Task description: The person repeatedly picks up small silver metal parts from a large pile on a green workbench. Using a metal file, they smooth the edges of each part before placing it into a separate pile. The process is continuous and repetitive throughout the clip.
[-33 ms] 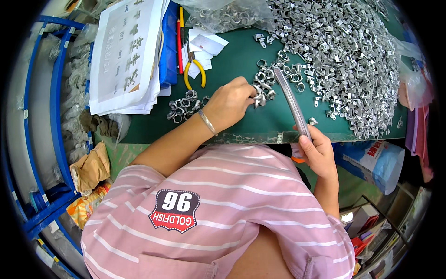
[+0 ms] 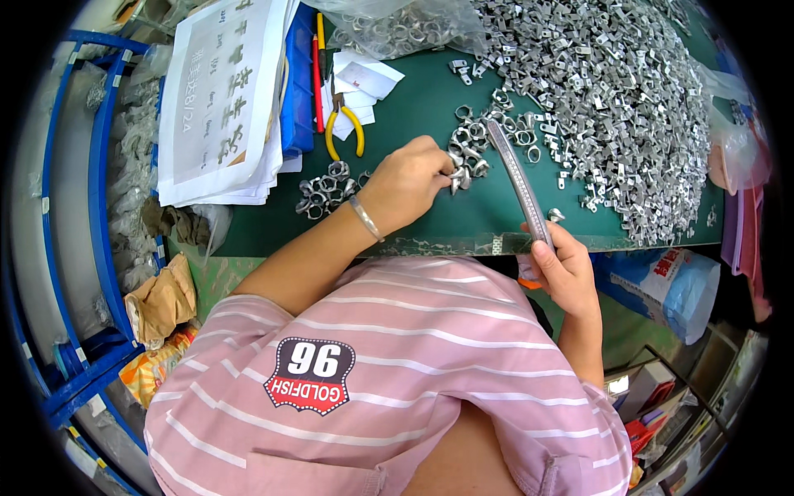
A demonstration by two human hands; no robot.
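My left hand [image 2: 409, 186], with a silvery bangle on its wrist, reaches over the green tabletop. Its fingertips are pinched together at the edge of a small pile of metal rings [image 2: 471, 140], apparently on one ring, mostly hidden by the fingers. My right hand [image 2: 562, 269] is closed round the near end of a ring mandrel [image 2: 519, 182], a long grey stick with scale marks. Its far end slants up and left over the ring pile. A second cluster of metal rings [image 2: 322, 192] lies beside my left wrist. One loose ring [image 2: 556, 215] sits near my right hand.
A large heap of small metal clips [image 2: 595, 99] covers the table's right side. Yellow-handled pliers [image 2: 343, 128], white paper slips [image 2: 368, 74] and a blue bin [image 2: 298, 91] stand left of centre. A stack of printed sheets [image 2: 219, 107] and a clear bag of rings [image 2: 405, 29] lie farther off.
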